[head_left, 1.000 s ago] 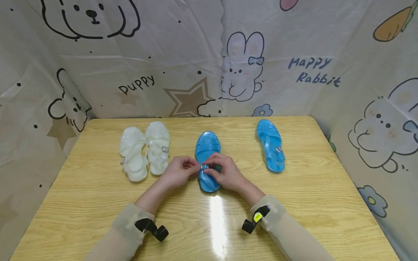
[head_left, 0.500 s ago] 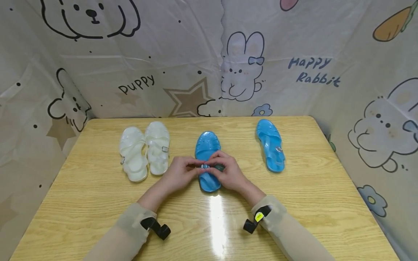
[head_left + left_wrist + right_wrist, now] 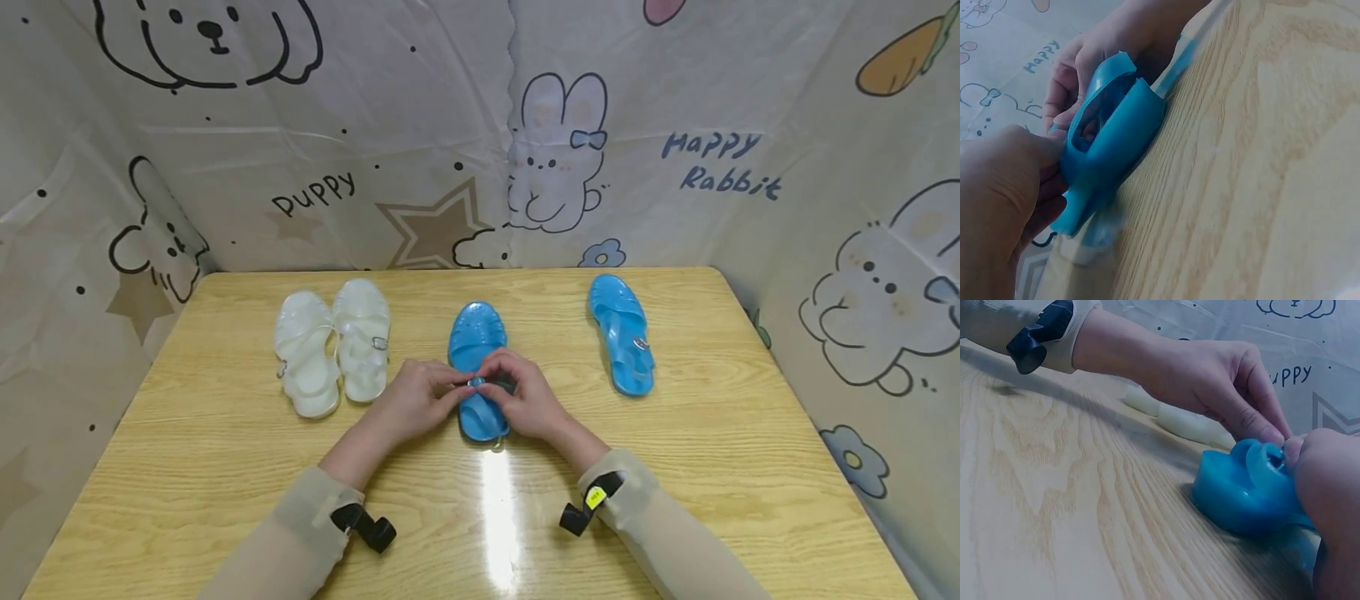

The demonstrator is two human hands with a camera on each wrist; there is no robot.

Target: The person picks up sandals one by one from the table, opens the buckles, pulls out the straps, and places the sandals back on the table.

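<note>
A blue jelly sandal [image 3: 477,327] lies in the middle of the table, toe pointing away. Over its ankle strap both hands meet at a small metal buckle [image 3: 476,382]. My left hand [image 3: 415,398] pinches the buckle end of the strap from the left, thumb and forefinger together. From the right, my right hand [image 3: 522,395] pinches the strap [image 3: 1099,84] between thumb and forefinger. In the right wrist view the sandal's heel [image 3: 1229,494] faces the camera, and the fingertips cover most of the buckle. Whether the strap is through the buckle, I cannot tell.
A pair of white jelly sandals [image 3: 306,354] stands left of my left hand. Another blue sandal [image 3: 622,335], its buckle at the side, lies at the right. A patterned cloth [image 3: 420,133] hangs behind the wooden table [image 3: 720,483].
My left hand has moved slightly right, from the strap's side to pinching at the buckle. The buckle has shifted a little right, and the sandal's heel has moved slightly with it.
</note>
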